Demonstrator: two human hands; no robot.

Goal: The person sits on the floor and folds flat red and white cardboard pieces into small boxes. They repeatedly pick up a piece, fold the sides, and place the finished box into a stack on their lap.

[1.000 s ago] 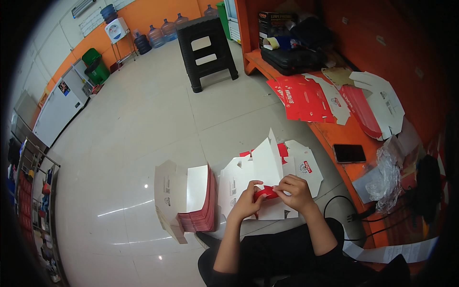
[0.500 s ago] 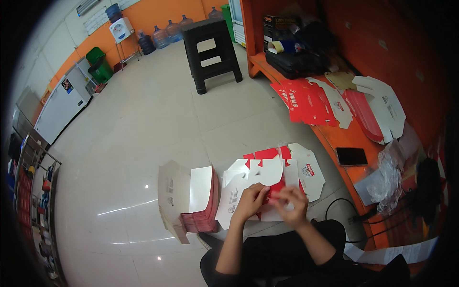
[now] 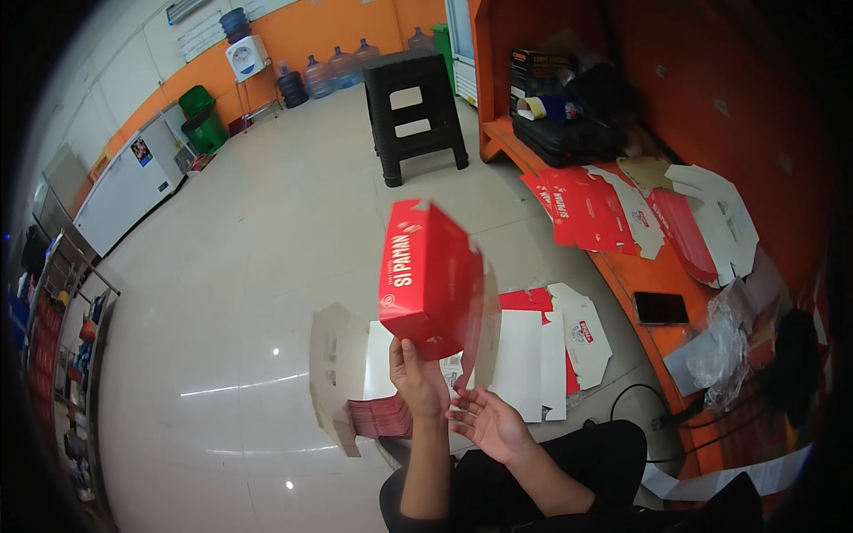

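A folded red cardboard box [image 3: 426, 280] with white print is raised above the floor, tilted, its open flaps toward the right. My left hand [image 3: 419, 382] grips it at the lower edge, thumb up against the red side. My right hand [image 3: 493, 425] is open just below the flap, fingers spread, with nothing held. Beneath lie flat box blanks [image 3: 530, 369], white side up with red parts. Left of them a stack of nested boxes [image 3: 380, 417], partly hidden by the raised box and my arm, has a pale lid flap [image 3: 333, 373] standing out.
An orange bench [image 3: 622, 275] on the right carries more red and white blanks [image 3: 591, 213], a phone [image 3: 660, 308], crumpled clear plastic [image 3: 718, 342] and a black bag [image 3: 555, 138]. Black cables hang beside my knee. A black stool [image 3: 413, 115] stands ahead; a shelf rack [image 3: 75, 355] is at far left.
The box, earlier low among the blanks and worked by both hands, is now folded up and lifted in my left hand. My right hand has let go and moved down left.
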